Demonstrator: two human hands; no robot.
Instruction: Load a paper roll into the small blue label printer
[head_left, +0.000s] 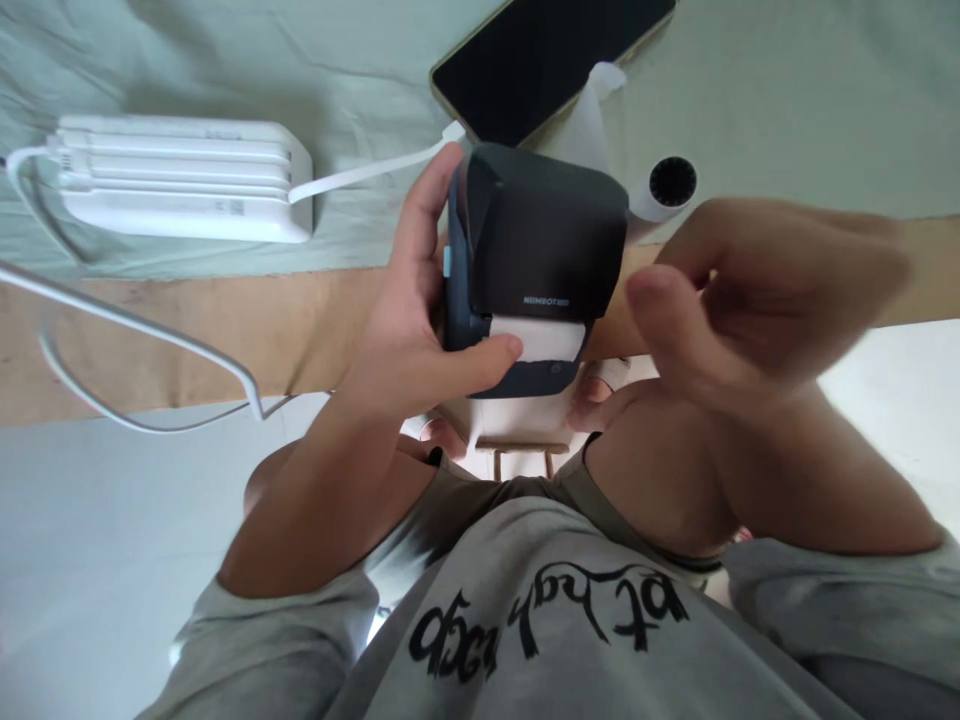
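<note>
My left hand [405,330] grips a dark label printer [544,240] marked NIIMBOT, its fingers along the left side. The left thumb presses on a white paper label strip [551,340] at the slot below the printer's black lid. To the right of the printer hovers my right hand [750,290], apart from it, with curled fingers and partly blurred. Whether anything is inside those fingers is hidden. Just behind the printer lies a loose strip of whitish backing paper [589,125]. A small white cylinder [660,195] with a dark end is beside the printer's upper right.
A black-screened smartphone [547,60] lies at the back on the green cloth [795,100]. On the left sits a white power bank [180,180], with a white cable [367,175] reaching toward the printer. Another white cable [150,310] loops over the wooden table edge [172,345].
</note>
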